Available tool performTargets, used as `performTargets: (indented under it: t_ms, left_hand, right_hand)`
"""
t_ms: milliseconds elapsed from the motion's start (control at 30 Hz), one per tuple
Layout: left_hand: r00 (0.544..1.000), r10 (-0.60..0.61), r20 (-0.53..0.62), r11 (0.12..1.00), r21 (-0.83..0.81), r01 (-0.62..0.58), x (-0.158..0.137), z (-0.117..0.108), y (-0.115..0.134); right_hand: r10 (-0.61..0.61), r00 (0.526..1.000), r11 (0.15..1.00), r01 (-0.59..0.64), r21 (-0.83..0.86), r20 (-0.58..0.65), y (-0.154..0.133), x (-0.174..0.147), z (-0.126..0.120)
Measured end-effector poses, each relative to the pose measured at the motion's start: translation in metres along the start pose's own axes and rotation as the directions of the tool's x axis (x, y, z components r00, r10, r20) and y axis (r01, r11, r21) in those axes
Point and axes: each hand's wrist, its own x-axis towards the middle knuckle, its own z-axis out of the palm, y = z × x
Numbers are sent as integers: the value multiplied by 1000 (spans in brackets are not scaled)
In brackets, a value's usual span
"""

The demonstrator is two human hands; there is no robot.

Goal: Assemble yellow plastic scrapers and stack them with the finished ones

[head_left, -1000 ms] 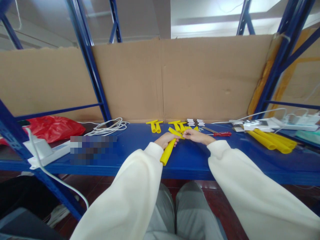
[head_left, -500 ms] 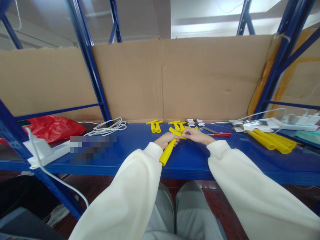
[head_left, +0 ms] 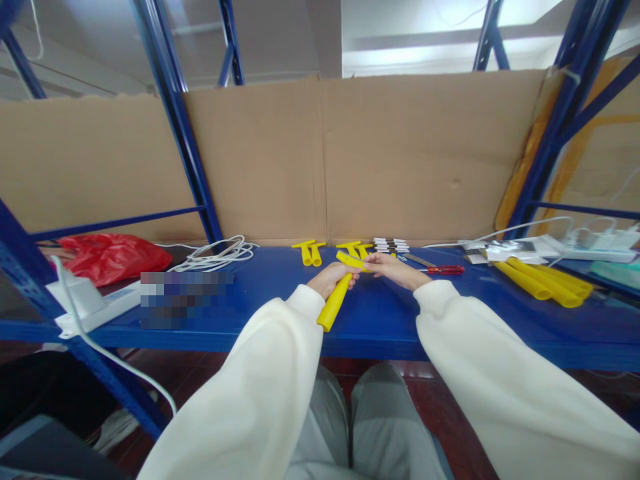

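Note:
My left hand (head_left: pixel 332 280) wraps round a yellow T-shaped tool (head_left: pixel 333 305) above the front of the blue table. The tool's thick round handle slants down toward me, and its flat crosspiece points up and away. My right hand (head_left: pixel 387 267) is closed at the right end of the crosspiece, fingertips pinched against it. Anything small between those fingertips is too hidden to make out. Right beside my right hand lies a screwdriver with a red handle (head_left: pixel 447 270). More yellow T-shaped tools lie just behind my hands, one pair at the left (head_left: pixel 311 253) and others partly hidden.
Black-and-white pieces (head_left: pixel 390 245) are stacked by the cardboard wall (head_left: pixel 260 160). Yellow tubes (head_left: pixel 540 281) lie at the right. Coiled white cable (head_left: pixel 220 253), a red plastic bag (head_left: pixel 115 259) and a power strip (head_left: pixel 100 312) are at the left. Blue shelf posts (head_left: pixel 185 133) rise behind.
My right hand's fingers have shifted slightly along the crosspiece and flattened against it. The T-shaped tool has moved a touch left, still in my left hand. At far left, the red bag's edge has shifted.

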Motion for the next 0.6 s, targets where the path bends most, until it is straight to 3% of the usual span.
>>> performTargets:
  t_ms: [133, 267, 367, 433, 500, 600]
  left_hand:
    - [999, 40, 0, 999, -27, -40, -2, 1, 1]
    - [998, 66, 25, 997, -43, -65, -4, 2, 3]
    - [998, 70, 5, 996, -57, -70, -5, 2, 5]
    - [996, 81, -34, 994, -73, -83, -4, 1, 6]
    - [988, 100, -114, 992, -62, -108, -1, -1, 6]
    - [945, 132, -300, 991, 66, -118, 6, -5, 2]
  right_hand:
    - [58, 996, 995, -63, 81, 72, -7, -4, -1]
    - [72, 997, 993, -76, 93, 37, -9, -4, 2]
    - [32, 999, 999, -32, 9, -21, -9, 1, 2]
    - [-17, 991, 996, 4, -92, -136, -9, 5, -5]
    - [-71, 944, 965, -17, -263, -322, -10, 6, -20]
    - [-159, 847, 762, -222, -609, -507, -8, -1, -53]
